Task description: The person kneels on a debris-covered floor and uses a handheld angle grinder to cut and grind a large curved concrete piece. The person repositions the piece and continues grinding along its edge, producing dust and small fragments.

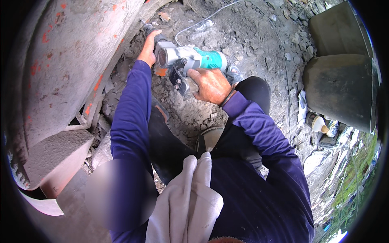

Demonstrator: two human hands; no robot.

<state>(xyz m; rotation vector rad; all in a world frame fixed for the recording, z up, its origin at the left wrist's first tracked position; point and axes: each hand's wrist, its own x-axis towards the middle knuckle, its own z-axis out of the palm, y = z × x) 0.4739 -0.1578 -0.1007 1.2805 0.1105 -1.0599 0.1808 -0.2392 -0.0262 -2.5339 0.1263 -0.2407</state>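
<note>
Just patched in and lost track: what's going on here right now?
A person in dark blue sleeves is crouched on rubble-strewn ground, holding a power tool with a grey and teal body in both hands. The left hand holds the black side handle at the tool's front; the right hand wraps the rear grip. The tool's front end is hidden where it meets a large grey surface with flaking orange paint. A white cord trails off across the dirt.
</note>
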